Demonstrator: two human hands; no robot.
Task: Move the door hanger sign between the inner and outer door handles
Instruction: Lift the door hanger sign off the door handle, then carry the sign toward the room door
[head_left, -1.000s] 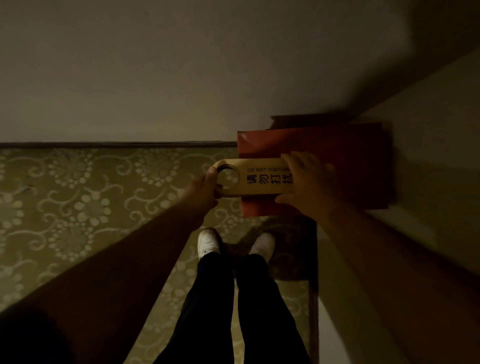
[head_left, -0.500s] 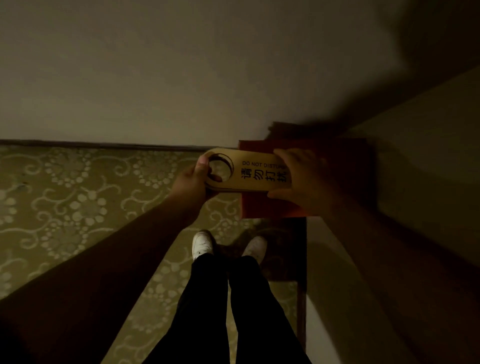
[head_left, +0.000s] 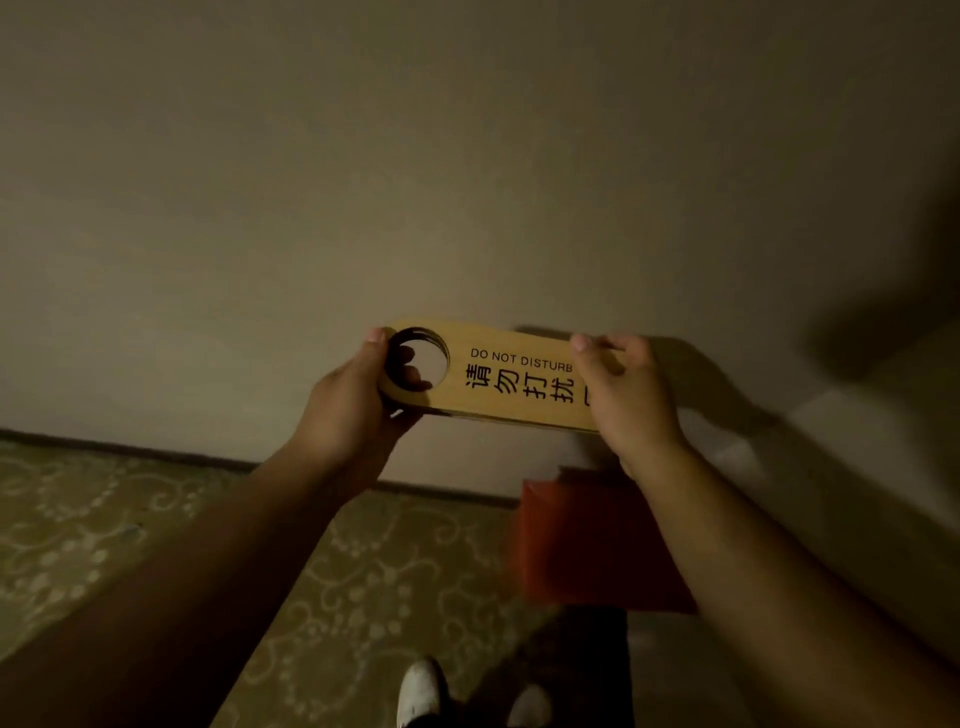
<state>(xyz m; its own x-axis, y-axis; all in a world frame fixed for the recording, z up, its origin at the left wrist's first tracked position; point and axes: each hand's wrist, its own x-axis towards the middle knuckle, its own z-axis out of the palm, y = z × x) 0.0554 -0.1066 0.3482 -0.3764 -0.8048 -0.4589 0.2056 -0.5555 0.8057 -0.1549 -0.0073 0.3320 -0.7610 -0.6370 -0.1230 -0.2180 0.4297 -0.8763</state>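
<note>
A wooden door hanger sign (head_left: 498, 382) reading DO NOT DISTURB, with a round hole at its left end, is held sideways in front of a plain wall. My left hand (head_left: 353, 410) grips the hole end, its thumb on the rim and its fingers showing through the hole. My right hand (head_left: 626, 395) grips the other end and covers the last of the lettering. No door handle is in view.
A beige wall (head_left: 415, 156) fills the upper view. A red box-like object (head_left: 587, 545) sits on the floor below the sign. Patterned carpet (head_left: 156, 519) lies to the left, a pale surface (head_left: 883, 441) stands at right, and my white shoes (head_left: 421, 691) show at the bottom.
Both hands have lifted the sign up, from in front of the red object to in front of the wall. The camera has tilted up, so my legs have mostly left the view.
</note>
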